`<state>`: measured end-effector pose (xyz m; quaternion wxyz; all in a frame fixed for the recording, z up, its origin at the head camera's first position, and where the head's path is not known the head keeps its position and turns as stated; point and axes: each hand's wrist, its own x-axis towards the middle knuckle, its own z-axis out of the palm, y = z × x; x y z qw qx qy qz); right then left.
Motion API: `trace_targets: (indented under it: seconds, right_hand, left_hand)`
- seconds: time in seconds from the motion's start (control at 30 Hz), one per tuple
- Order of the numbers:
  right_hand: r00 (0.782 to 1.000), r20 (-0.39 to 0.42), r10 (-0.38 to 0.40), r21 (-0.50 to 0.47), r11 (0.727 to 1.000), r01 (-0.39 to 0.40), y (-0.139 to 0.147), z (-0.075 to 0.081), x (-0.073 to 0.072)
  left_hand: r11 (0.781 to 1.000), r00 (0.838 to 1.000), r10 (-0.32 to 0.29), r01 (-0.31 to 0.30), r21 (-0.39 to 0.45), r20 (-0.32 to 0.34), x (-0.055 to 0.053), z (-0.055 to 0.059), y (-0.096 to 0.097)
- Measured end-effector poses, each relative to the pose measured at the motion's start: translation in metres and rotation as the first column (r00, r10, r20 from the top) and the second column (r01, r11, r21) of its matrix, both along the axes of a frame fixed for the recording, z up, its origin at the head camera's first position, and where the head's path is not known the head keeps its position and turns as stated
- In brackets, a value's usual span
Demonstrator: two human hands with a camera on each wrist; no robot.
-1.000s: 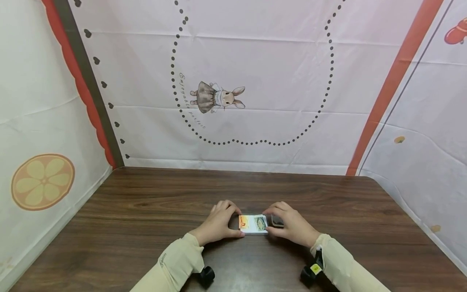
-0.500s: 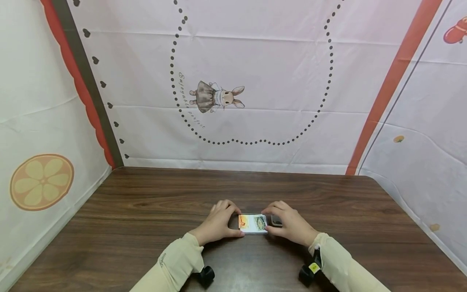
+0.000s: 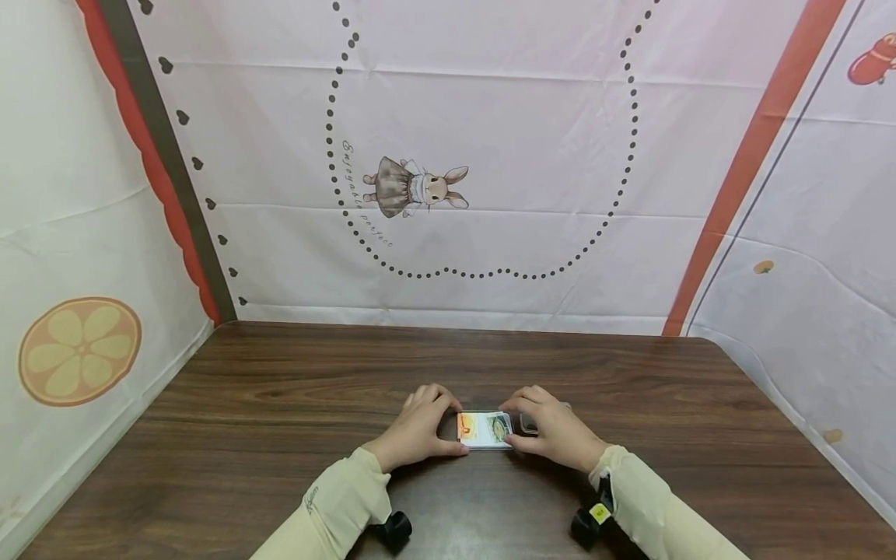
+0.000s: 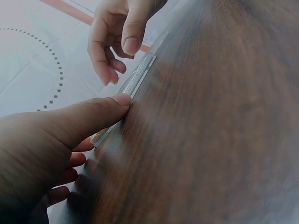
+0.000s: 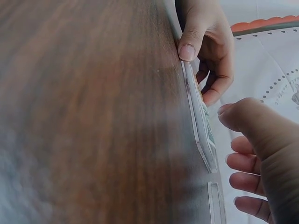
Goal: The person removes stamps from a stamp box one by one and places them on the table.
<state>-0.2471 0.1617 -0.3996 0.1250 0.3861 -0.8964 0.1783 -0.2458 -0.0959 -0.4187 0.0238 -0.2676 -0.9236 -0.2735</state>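
Observation:
A stack of printed cards (image 3: 483, 431) lies in a shallow clear plastic case (image 5: 192, 109) on the table; an orange picture and a green one show on top. My left hand (image 3: 418, 426) holds the case's left end, thumb on the near edge and fingers on the far side. My right hand (image 3: 553, 429) hovers over the right end with its fingers loosely bent and its thumb apart from them. In the right wrist view its thumb (image 5: 247, 116) stands off from the cards. A second clear plastic piece (image 5: 213, 200) lies just right of the case, partly hidden under the right hand.
The dark wood-grain table (image 3: 315, 373) reaches back to a white printed cloth (image 3: 532, 171) hung behind it. More cloth hangs at both sides. Black wrist cameras (image 3: 395, 531) sit below the sleeves, close over the table.
My right hand has shifted slightly to the left over the case's right end. The left hand and the case stay in place.

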Motion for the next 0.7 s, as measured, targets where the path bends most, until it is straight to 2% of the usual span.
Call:
trace_targets:
  seconds: [0.7]
  right_hand:
    - [0.999, 0.004, -0.034, 0.066, 0.997, 0.034, -0.0029, -0.0011, -0.0033]
  left_hand:
    - [1.000, 1.000, -0.008, 0.008, -0.001, 0.003, 0.0009, 0.0018, -0.0010]
